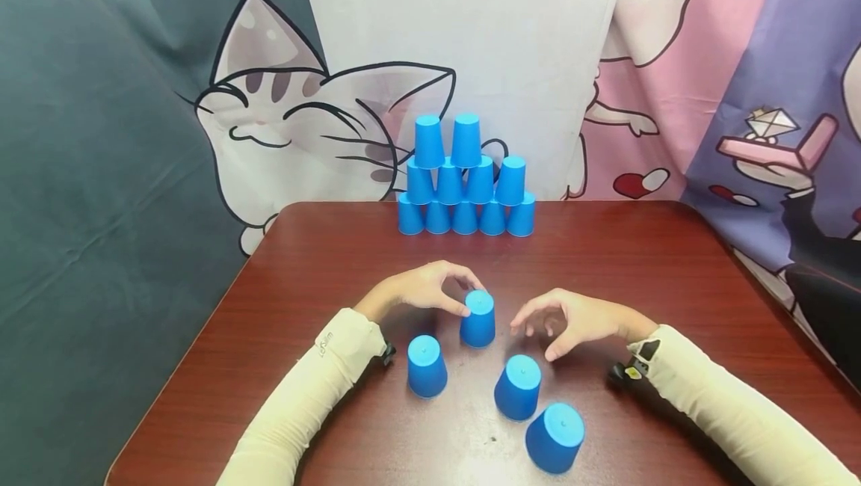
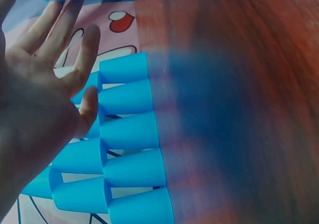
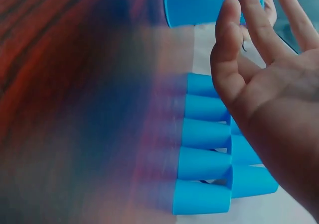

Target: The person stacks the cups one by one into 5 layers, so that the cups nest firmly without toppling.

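Cups, all blue and all upside down, sit in two groups on the table. At the far edge a pyramid rises in staggered rows, five at the bottom, four above, two on top, each upper cup bridging the pair beneath it; rim-down is what lets the flat bases carry the next row. The top is not yet finished, judging by the two cups up there and the four loose ones near the person.

The left hand arches over the nearest loose cup, fingertips curled down onto its left side and top edge, thumb apparently tucked behind; I take this as a light grasp from above, though the left wrist view shows the fingers fairly spread, so the hold looks loose rather than clenched. That cup stands directly under and just right of the hand, between both hands.

The right hand hovers just right of the same cup, apart from it, fingers relaxed and half bent, holding nothing. Three more cups wait closer in: one by the left forearm, one below the right hand, one tilted nearest the person.
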A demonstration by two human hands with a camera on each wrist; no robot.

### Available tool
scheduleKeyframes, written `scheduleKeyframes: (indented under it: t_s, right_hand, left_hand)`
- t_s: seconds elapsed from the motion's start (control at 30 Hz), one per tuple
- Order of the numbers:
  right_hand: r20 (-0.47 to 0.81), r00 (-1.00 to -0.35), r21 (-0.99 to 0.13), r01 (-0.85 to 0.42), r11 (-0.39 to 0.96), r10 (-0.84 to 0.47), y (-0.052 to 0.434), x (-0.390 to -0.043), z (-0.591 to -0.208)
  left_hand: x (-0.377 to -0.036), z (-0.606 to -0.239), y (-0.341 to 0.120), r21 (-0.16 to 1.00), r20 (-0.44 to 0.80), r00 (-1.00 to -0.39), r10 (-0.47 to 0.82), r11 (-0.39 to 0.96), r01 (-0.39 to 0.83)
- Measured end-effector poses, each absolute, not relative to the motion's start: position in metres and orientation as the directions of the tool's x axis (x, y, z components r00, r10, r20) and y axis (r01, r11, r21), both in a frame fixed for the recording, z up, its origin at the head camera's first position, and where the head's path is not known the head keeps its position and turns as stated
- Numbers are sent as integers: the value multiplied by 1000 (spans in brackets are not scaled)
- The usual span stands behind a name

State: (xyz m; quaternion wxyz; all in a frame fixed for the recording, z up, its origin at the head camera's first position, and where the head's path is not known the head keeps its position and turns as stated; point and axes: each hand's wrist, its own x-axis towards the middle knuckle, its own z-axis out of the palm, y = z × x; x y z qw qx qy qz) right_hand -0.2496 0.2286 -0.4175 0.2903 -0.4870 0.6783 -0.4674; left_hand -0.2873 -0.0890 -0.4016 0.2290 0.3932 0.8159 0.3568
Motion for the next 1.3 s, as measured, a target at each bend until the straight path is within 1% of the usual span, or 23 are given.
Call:
scheduleKeyframes:
  t_s: [0.13,0.23,0.33,0.5,0.7,0.83,0.97,1.13,1.3]
  right_hand:
    - [91,-270,-905,-425,34,-958,225,-250,-422]
    - [108,-208,-904,-427,-9,-972,220,-249,-424]
    - [111,-179,-910,-413,-28,-978,214,-248,-425]
    - [94,-158,-917,-399,-24,-983,206,-244,-428]
    - [69,-143,-920,-391,-8,-987,202,-242,-431]
    - [54,-117,-917,-398,-3,-992,199,-243,-431]
    - [37,-93,-928,-374,0,-995,195,-244,-430]
    - [36,-91,-945,-326,-4,-995,194,-243,-432]
    - [54,-126,-955,-297,-14,-991,199,-245,-434]
  left_hand:
    - [-289,-402,-89,712,-80,-670,738,513,480]
    - [-292,-404,-88,677,-48,-712,700,547,492]
    - [-293,-405,-87,658,-12,-750,661,570,492]
    - [-294,-409,-85,655,25,-796,604,592,470]
    - [-296,-413,-84,650,74,-811,580,589,480]
    - [-300,-416,-84,630,120,-823,555,599,495]
    - [-303,-420,-85,615,136,-846,515,626,480]
    - [-304,-422,-84,588,153,-861,485,656,474]
    - [-308,-420,-81,534,167,-879,447,709,461]
